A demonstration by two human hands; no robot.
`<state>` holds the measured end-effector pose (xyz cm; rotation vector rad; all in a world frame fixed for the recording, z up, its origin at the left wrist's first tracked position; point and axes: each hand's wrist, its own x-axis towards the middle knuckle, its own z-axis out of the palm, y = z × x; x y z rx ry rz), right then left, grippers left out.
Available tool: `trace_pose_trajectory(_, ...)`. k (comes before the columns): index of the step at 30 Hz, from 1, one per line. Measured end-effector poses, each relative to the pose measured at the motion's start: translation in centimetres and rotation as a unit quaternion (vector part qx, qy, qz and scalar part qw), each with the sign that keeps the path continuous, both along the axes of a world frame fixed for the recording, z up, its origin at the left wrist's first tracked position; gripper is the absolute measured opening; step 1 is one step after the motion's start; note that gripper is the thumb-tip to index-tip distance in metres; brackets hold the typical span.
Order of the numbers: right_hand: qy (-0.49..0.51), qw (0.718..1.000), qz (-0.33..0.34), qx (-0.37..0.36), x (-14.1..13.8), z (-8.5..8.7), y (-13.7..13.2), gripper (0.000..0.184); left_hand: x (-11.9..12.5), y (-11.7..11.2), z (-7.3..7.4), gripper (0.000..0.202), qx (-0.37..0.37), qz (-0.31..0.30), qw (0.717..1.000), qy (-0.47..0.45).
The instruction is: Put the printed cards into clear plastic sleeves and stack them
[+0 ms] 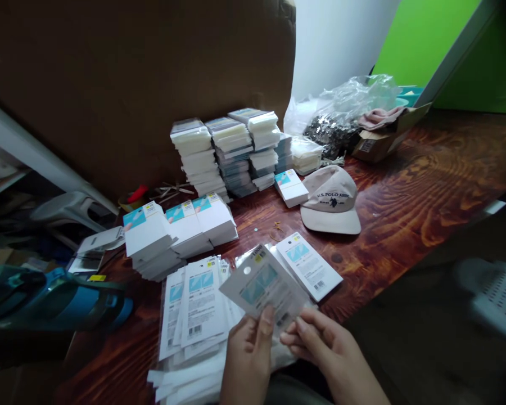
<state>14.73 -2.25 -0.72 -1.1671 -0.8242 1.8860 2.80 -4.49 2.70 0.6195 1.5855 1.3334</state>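
My left hand (247,357) and my right hand (324,351) are together at the bottom centre, both pinching a flat packaged card in a clear sleeve (261,284) held above the table. The left thumb presses on the card's lower edge; the right fingers curl at its lower right corner. Under and to the left of the hands lies a loose spread of similar white cards (194,306). One single card (308,265) lies flat just right of the held one.
Stacks of cards (177,230) sit mid-left, taller stacks (227,149) stand against a brown board. A beige cap (331,199), a small card pile (290,187), plastic bags (346,107) and a cardboard box (383,138) lie on the wooden table (425,180).
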Motion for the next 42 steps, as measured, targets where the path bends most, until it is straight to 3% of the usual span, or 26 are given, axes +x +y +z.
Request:
trace_pose_trajectory(3, -0.085, 0.995, 0.015, 0.053, 0.6, -0.1, 0.5, 0.049, -2.4, -0.4, 0.6, 0.042, -0.002, 0.086, 0.993, 0.081)
trace_pose_trajectory(5, -0.241, 0.961, -0.045, 0.130, 1.7, -0.8, 1.5, 0.051, -4.9, -0.7, 0.6, 0.055, -0.018, 0.166, 0.973, 0.159)
trace_pose_trajectory(7, -0.424, 0.870, -0.124, 0.220, 3.1, -2.0, 3.0, 0.057, -7.7, -0.9, 0.4, 0.065, -0.080, 0.186, 0.936, 0.287)
trace_pose_trajectory(9, -0.559, 0.763, -0.133, 0.297, 4.4, -3.5, 4.5, 0.075, -10.0, -1.1, 0.1, 0.060, -0.157, 0.136, 0.890, 0.406)
trace_pose_trajectory(10, -0.602, 0.728, -0.128, 0.301, 4.9, -4.2, 5.2, 0.081, -10.7, -1.2, 0.0, 0.058, -0.189, 0.101, 0.864, 0.456)
trace_pose_trajectory(11, -0.629, 0.708, -0.110, 0.302, 5.2, -4.9, 5.7, 0.084, -11.2, -1.2, -0.1, 0.058, -0.212, 0.074, 0.833, 0.506)
trace_pose_trajectory(13, -0.649, 0.696, -0.082, 0.296, 5.7, -6.0, 6.2, 0.083, -11.1, -1.1, -0.3, 0.060, -0.231, 0.061, 0.760, 0.605)
trace_pose_trajectory(15, -0.643, 0.699, -0.074, 0.304, 5.9, -6.6, 6.2, 0.079, -10.0, -0.9, -0.7, 0.061, -0.201, 0.072, 0.688, 0.694)
trace_pose_trajectory(17, -0.634, 0.704, -0.084, 0.310, 5.9, -6.7, 6.0, 0.076, -8.5, -0.4, -1.4, 0.057, -0.118, 0.045, 0.651, 0.749)
trace_pose_trajectory(20, -0.627, 0.706, -0.100, 0.313, 5.6, -6.5, 5.9, 0.074, -6.1, 0.8, -2.7, 0.051, -0.005, -0.097, 0.635, 0.767)
trace_pose_trajectory(23, -0.643, 0.695, -0.108, 0.303, 5.2, -6.0, 6.2, 0.075, -4.3, 2.1, -3.6, 0.049, -0.016, -0.211, 0.623, 0.753)
trace_pose_trajectory(26, -0.639, 0.702, -0.104, 0.295, 4.9, -5.6, 6.4, 0.071, -3.6, 2.8, -3.8, 0.046, -0.051, -0.249, 0.616, 0.746)
trace_pose_trajectory(29, -0.604, 0.734, -0.117, 0.289, 4.8, -5.2, 6.7, 0.064, -3.6, 3.0, -3.7, 0.045, -0.063, -0.257, 0.603, 0.753)
trace_pose_trajectory(32, -0.544, 0.777, -0.171, 0.267, 4.7, -4.6, 6.7, 0.056, -3.7, 3.0, -3.6, 0.042, -0.055, -0.254, 0.591, 0.764)
trace_pose_trajectory(35, -0.475, 0.820, -0.224, 0.229, 4.5, -3.9, 6.4, 0.044, -3.6, 3.1, -3.9, 0.039, -0.035, -0.239, 0.588, 0.772)
trace_pose_trajectory(38, -0.422, 0.852, -0.242, 0.193, 4.5, -3.4, 6.0, 0.036, -3.7, 3.0, -4.1, 0.036, 0.000, -0.215, 0.604, 0.767)
trace_pose_trajectory(40, -0.375, 0.872, -0.259, 0.179, 4.7, -3.1, 5.8, 0.036, -3.8, 2.7, -4.1, 0.036, 0.034, -0.194, 0.633, 0.748)
trace_pose_trajectory(42, -0.276, 0.903, -0.292, 0.154, 5.2, -2.5, 5.7, 0.034, -3.9, 2.4, -3.8, 0.038, 0.077, -0.175, 0.685, 0.703)
